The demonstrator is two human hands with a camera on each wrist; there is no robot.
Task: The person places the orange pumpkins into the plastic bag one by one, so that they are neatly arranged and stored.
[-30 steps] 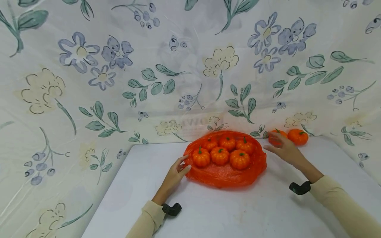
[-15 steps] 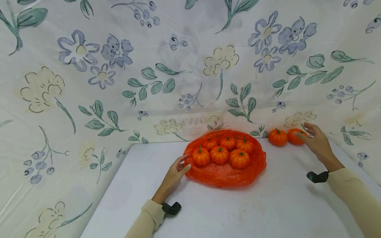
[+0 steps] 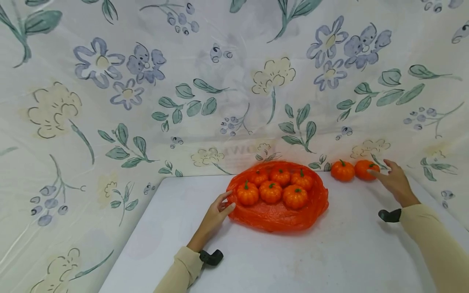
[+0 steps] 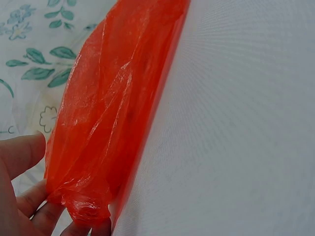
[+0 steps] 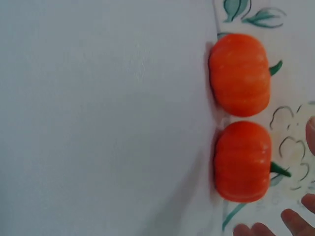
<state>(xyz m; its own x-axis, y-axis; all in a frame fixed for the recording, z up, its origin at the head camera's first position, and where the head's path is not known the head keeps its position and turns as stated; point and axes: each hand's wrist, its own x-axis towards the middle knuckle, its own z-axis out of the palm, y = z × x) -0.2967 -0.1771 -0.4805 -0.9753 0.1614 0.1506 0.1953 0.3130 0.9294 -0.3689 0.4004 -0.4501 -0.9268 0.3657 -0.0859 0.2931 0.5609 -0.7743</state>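
A red plastic bag (image 3: 271, 221) lies spread on the table, with several small orange pumpkins (image 3: 270, 192) in two rows on it. At its left edge is my left hand (image 3: 212, 219). In the left wrist view, its fingers (image 4: 47, 216) touch the crumpled end of the bag (image 4: 108, 113), while the thumb stands apart from the plastic. My right hand (image 3: 397, 183) is spread beside the right one of two loose pumpkins (image 3: 365, 170), thumb tip overlapping it. The left loose pumpkin (image 3: 342, 171) sits close by. Both loose pumpkins, green-stemmed, show in the right wrist view.
The white table (image 3: 351, 248) ends at the back against a floral-patterned sheet (image 3: 234, 101), which also hangs at the sides. The two loose pumpkins stand along that back edge, right of the bag.
My right hand has moved right, from in front of the left loose pumpkin to the outer side of the right one. The left hand and the bag have stayed put.
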